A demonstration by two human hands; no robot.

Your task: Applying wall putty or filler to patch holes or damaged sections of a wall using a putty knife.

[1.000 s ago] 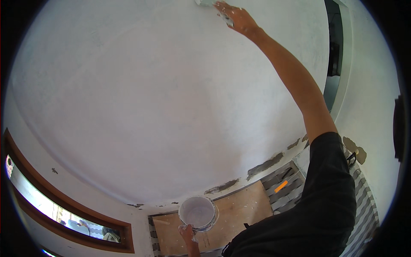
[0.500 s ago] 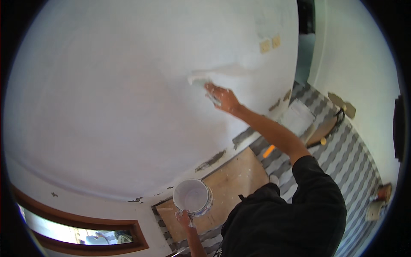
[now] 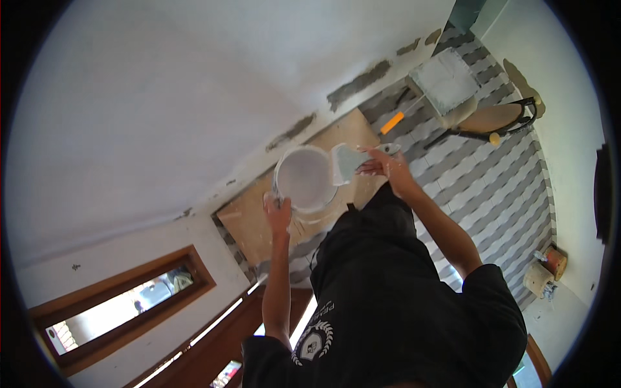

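Observation:
My left hand [image 3: 278, 215] grips the near-left rim of a round white bucket [image 3: 279, 178], with fingers closed over its edge. Pale liquid shows inside the bucket. In my right hand [image 3: 393, 171] is a wide flat paintbrush [image 3: 351, 161], its handle held between the fingers and its end poking out to the right. Thick white paint coats the brush's broad edge, which is at the bucket's right rim; whether they touch I cannot tell. White smears mark both hands.
A pale wall [image 3: 162, 116] with bare patches along its base rises ahead. A spattered board [image 3: 352, 129] lies on the patterned tiles. At right are an orange-handled tool [image 3: 392, 123], a white-topped box [image 3: 445, 81], a black-framed brown item [image 3: 495, 119] and a pale container [image 3: 538, 279].
My right hand has brought the paintbrush from the wall down beside the bucket. The bucket and left hand appear higher in the picture, and the view has tilted down.

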